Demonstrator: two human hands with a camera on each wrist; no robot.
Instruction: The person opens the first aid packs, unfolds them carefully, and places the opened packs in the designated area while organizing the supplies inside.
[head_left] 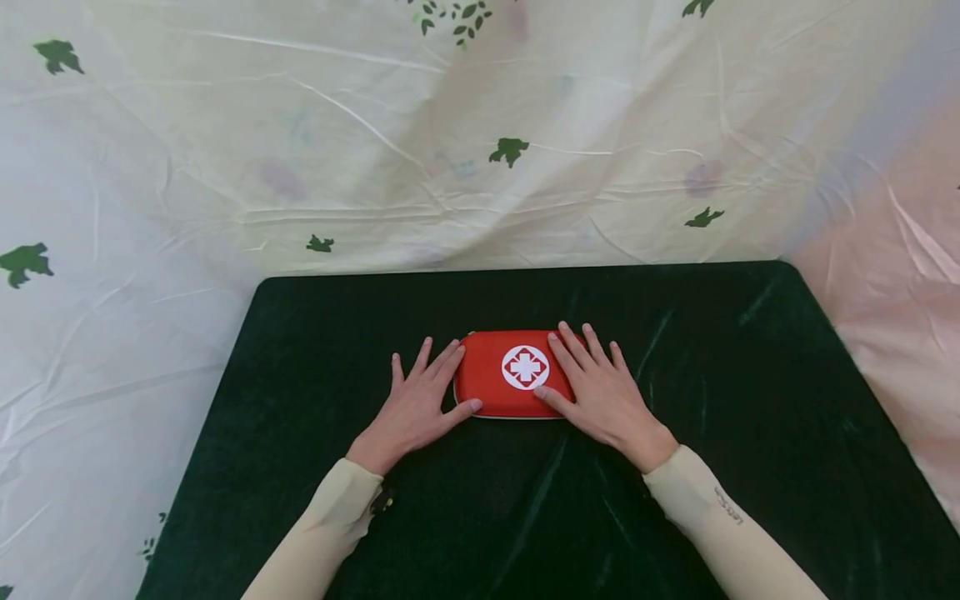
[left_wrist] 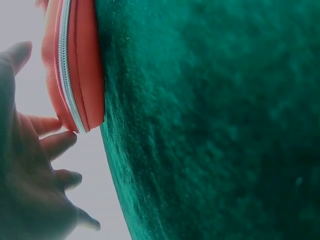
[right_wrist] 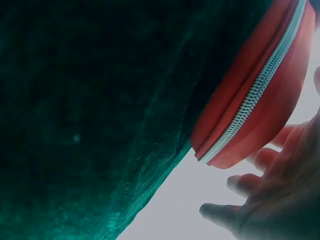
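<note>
A red zippered first-aid case (head_left: 491, 385) with a white cross emblem lies flat on the dark green cloth, its zip shut along the side in both wrist views. My left hand (head_left: 415, 406) is at its left end, fingers spread and straight, with the index fingertip and thumb right at the edge. Over the right end lies my right hand (head_left: 606, 396), its fingers extended across the top and the thumb beside the emblem. In the left wrist view the fingers (left_wrist: 59, 145) reach to the case's zipped corner. Neither hand's fingers are curled round the case.
Dark green velvety cloth (head_left: 315, 333) covers the table, with a few creases in front of the case. Behind and to the left hangs a pale sheet (head_left: 375, 167) with green leaf prints; pinkish fabric (head_left: 900, 275) is at the right.
</note>
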